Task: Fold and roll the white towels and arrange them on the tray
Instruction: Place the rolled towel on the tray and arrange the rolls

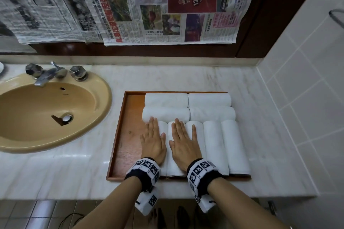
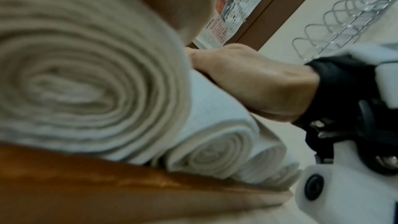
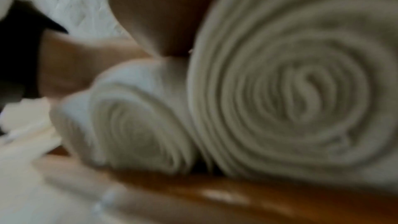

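Your head view: soft even light, sharp centre, edges bowed. Both wrist views dim, heavily blurred; glare on tray rim.

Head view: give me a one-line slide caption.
Both hands, left and right, press flat on rolled white towels packed in a wooden tray beside the sink.

Both forearms bare, no sleeves. Each wrist carries a black band bearing white blocks printed with black square-pattern markers.

Head view looks steeply down; both wrist views sit close, sharing towel rolls.
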Available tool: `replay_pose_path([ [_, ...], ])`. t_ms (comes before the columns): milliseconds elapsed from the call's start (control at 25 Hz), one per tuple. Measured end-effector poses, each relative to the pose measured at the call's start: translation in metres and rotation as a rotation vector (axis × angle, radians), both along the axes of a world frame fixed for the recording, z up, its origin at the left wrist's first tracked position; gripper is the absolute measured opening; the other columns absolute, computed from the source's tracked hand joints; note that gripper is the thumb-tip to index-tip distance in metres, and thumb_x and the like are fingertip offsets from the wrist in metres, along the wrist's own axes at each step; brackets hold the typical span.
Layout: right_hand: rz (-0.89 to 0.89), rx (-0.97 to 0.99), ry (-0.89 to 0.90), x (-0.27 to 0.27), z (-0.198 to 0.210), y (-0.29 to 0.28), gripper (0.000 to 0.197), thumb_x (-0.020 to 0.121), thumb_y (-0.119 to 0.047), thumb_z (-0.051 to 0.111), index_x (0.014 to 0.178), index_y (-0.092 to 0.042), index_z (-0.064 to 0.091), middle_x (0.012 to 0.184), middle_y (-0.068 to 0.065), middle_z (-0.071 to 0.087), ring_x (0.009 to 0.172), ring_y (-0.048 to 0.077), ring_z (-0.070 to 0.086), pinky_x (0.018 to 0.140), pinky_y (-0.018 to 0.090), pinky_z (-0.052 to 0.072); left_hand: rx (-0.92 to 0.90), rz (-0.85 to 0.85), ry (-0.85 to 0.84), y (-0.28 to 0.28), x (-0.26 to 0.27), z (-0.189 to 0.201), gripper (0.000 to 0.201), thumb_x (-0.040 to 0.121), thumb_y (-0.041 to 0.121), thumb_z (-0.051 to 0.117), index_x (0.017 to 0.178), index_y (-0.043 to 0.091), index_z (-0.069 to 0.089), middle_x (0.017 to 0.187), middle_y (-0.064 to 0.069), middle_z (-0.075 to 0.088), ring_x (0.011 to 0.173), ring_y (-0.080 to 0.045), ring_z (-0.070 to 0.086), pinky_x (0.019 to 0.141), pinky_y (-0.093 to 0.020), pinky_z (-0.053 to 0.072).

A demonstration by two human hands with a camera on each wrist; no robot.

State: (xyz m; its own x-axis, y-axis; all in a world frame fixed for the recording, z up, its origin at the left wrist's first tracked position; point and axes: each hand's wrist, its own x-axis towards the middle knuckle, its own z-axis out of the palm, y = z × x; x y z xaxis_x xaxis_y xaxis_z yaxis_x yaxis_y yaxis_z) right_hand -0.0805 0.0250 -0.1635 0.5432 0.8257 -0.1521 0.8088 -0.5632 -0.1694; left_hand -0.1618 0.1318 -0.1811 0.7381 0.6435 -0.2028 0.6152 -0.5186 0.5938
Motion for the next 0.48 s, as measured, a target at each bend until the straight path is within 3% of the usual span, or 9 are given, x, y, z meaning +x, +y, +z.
replay_pose_path([
  [120, -0.041, 0.103, 0.104, 0.018, 0.012, -0.015, 0.055, 0.104, -0.022, 0.022, 0.154, -0.010, 0.005, 0.162, 0.004, -0.011, 0.149, 0.017, -0.008, 0.118, 0.043, -0.010, 0.134, -0.056, 0.059, -0.015, 0.006, 0.021, 0.060, 0.102, 0.041, 0.007, 0.148, 0.018, -0.022, 0.152, 0.003, -0.034, 0.143, -0.015, -0.028, 0.112, -0.041, -0.026],
  [200, -0.120, 0.094, 0.042, 0.027, 0.009, -0.031, 0.055, 0.103, -0.019, 0.023, 0.154, -0.009, 0.007, 0.162, 0.007, -0.006, 0.150, 0.019, -0.005, 0.117, 0.041, -0.009, 0.104, -0.181, -0.003, -0.035, 0.018, 0.026, 0.060, 0.105, 0.035, 0.014, 0.149, 0.014, -0.019, 0.152, 0.001, -0.033, 0.142, -0.013, -0.029, 0.117, -0.038, -0.019],
  [320, -0.120, 0.067, 0.002, 0.031, 0.000, -0.041, 0.064, 0.095, -0.031, 0.004, 0.154, -0.006, 0.014, 0.162, 0.011, 0.005, 0.150, 0.023, 0.006, 0.120, 0.043, 0.000, 0.017, -0.248, -0.056, -0.054, 0.032, 0.019, 0.059, 0.106, 0.024, 0.022, 0.150, 0.010, -0.014, 0.152, 0.001, -0.029, 0.142, -0.012, -0.027, 0.121, -0.036, -0.007],
  [480, -0.119, 0.065, 0.003, 0.030, -0.011, -0.039, 0.064, 0.095, -0.028, 0.005, 0.153, -0.005, 0.018, 0.161, 0.012, 0.011, 0.149, 0.024, 0.010, 0.121, 0.047, 0.008, 0.060, -0.205, -0.062, -0.059, 0.030, 0.000, 0.057, 0.103, 0.020, 0.019, 0.151, 0.011, -0.011, 0.155, 0.002, -0.025, 0.143, -0.009, -0.028, 0.119, -0.030, -0.013],
])
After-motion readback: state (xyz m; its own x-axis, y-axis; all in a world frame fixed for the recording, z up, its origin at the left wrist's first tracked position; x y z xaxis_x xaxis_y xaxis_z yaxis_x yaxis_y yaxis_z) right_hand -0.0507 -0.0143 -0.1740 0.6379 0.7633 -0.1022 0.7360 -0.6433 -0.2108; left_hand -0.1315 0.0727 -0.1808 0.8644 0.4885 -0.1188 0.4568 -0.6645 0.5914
